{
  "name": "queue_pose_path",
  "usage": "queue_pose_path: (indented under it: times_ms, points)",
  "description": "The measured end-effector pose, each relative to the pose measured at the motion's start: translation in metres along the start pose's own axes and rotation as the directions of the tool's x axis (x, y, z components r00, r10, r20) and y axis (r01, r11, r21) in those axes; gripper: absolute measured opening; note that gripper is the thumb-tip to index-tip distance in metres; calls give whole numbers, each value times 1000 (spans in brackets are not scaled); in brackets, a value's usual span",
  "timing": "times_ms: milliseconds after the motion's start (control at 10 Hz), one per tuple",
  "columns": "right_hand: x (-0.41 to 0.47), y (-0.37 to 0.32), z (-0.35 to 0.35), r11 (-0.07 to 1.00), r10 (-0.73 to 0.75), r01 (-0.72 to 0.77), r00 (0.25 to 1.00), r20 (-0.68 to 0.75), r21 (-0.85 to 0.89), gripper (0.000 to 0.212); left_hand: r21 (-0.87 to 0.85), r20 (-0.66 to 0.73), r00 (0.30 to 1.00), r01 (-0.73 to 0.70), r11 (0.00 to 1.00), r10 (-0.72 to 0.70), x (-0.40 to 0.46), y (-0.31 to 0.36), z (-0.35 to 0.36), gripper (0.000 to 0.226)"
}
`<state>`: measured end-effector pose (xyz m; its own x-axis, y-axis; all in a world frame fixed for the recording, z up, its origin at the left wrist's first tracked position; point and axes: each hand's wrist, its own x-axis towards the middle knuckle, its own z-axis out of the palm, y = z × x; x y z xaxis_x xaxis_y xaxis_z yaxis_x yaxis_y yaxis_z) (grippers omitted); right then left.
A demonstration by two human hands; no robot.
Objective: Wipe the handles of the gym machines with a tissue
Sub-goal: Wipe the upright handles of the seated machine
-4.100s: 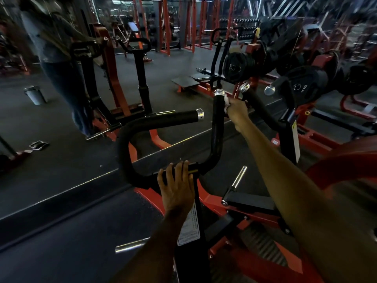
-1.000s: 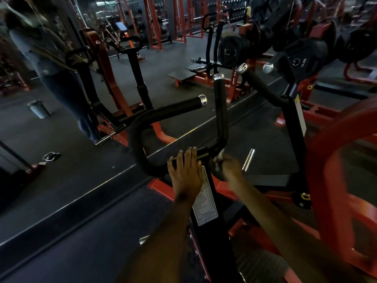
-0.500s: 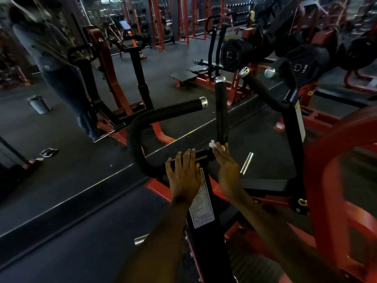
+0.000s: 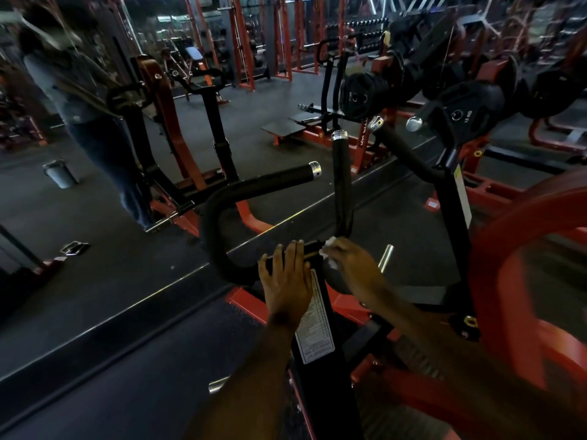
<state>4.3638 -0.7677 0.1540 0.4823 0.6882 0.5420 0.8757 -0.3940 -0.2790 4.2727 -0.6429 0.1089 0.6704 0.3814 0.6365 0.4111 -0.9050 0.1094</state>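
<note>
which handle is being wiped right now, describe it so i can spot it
Find the black upright post with the white label at the bottom centre. Two padded black handles branch from its top. It is the upright handle, whose base the right hand touches with a white tissue; the other handle curves left.

Round black weight plate (image 4: 470, 106) on the upper right reads "15 KG" in white beside its hub. The white printed label (image 4: 314, 325) on the black upright post carries rows of text, too small to read. Same for the yellow-topped white sticker (image 4: 460, 188).
</note>
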Motion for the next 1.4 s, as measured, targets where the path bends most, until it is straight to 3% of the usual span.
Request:
queue_pose_path:
  times_ms: [100, 200, 300, 400, 500, 600, 700, 800, 900, 1000, 1100, 1200, 1300, 1400]
  points:
    - [67, 27, -24, 998, 68, -68, 991, -117, 3, 21, 5, 9, 1000, 4, 1000, -4, -1, -1, -1, 47]
    - [102, 42, -25, 990, 138, -138, 990, -3, 11, 29, 10, 9, 1000, 5, 1000, -5, 0, 0, -2, 47]
    - [95, 49, -16, 976, 111, -59, 963, 245, -210, 25, 12, 23, 1000, 5, 1000, -5, -1, 0, -1, 48]
    - [48, 23, -18, 971, -25, 100, 946, 322, -217, 23, 11, 16, 1000, 4, 1000, -4, 0, -1, 1, 49]
    - [71, 22, -29, 987, -123, 146, 951, 283, -60, 24, 48, -1, 1000, 1, 999, -1, -1, 0, 0, 49]
    - [97, 30, -40, 986, -88, 119, 968, 237, -119, 26, 41, -12, 1000, 6, 999, -5, 1, 1, -2, 49]
    - [103, 47, -37, 908, -47, 171, 950, 310, -383, 31, 22, -25, 1000, -1, 1000, 2, 0, 1, -3, 48]
    - [66, 38, -11, 891, -195, 256, 962, 192, -375, 23, 17, -27, 1000, -2, 1000, 2, -1, 1, -1, 48]
    - [17, 12, 18, 998, -12, 17, 995, -98, 54, 36, 7, -30, 1000, -1, 1000, 2, -1, 0, 0, 48]
    - [-6, -2, 25, 987, 65, -37, 983, -174, 156, 42, 12, -38, 999, -4, 1000, 5, -1, 0, 1, 48]
    - [-36, 12, 39, 986, 25, 14, 973, -229, 163, 32, 3, -53, 999, -1, 1000, 1, 0, 1, -1, 48]
    - [-57, 13, 43, 890, 329, -206, 909, -258, 407, 36, -2, -58, 998, -3, 1000, 3, -2, 1, 0, 47]
    - [-26, 10, 34, 110, 835, -407, 532, 138, 907, 26, 1, -59, 998, -2, 1000, 2, 0, 1, -2, 46]
    - [9, 14, 33, -296, 646, -392, 590, 485, 871, 24, 1, -40, 999, -1, 1000, 1, -2, 1, -3, 47]
